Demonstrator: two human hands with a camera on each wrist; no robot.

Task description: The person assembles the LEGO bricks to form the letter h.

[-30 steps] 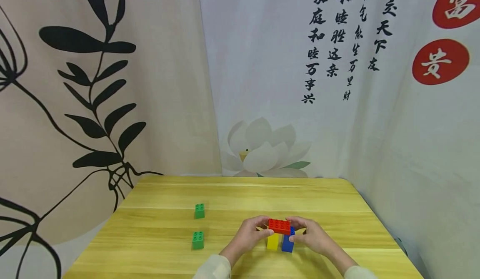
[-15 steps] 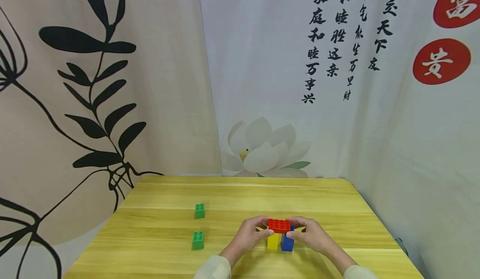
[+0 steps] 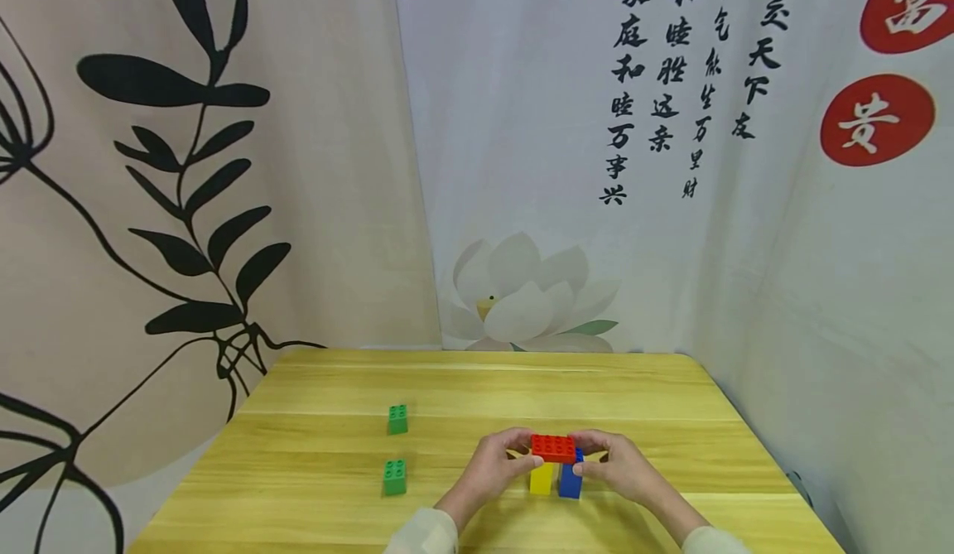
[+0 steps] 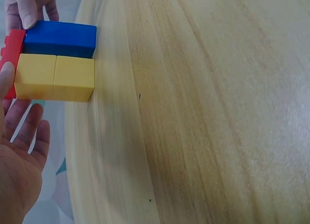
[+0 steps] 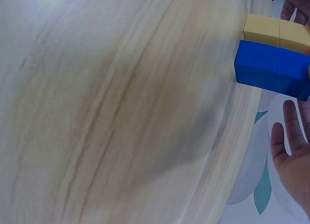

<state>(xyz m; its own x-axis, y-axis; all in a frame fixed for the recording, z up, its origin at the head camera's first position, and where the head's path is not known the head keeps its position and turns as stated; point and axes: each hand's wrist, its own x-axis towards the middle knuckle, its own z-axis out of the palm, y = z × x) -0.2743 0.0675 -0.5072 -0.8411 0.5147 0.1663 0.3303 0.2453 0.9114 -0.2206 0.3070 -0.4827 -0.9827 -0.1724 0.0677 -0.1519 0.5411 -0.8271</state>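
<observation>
Pale cloth [image 3: 335,165] printed with black leaves hangs behind the wooden table [image 3: 313,471]. From my station I see a red brick [image 3: 553,448] at the top of a yellow stack [image 3: 541,479] and a blue stack [image 3: 570,483], standing side by side. The left hand [image 3: 492,461] pinches the red brick's left end; the right hand [image 3: 622,469] pinches the blue stack near its top. Two green bricks [image 3: 394,479] sit well apart, leftward.

Pale glare, soft shadows on table [image 4: 218,136] in wrist views
</observation>
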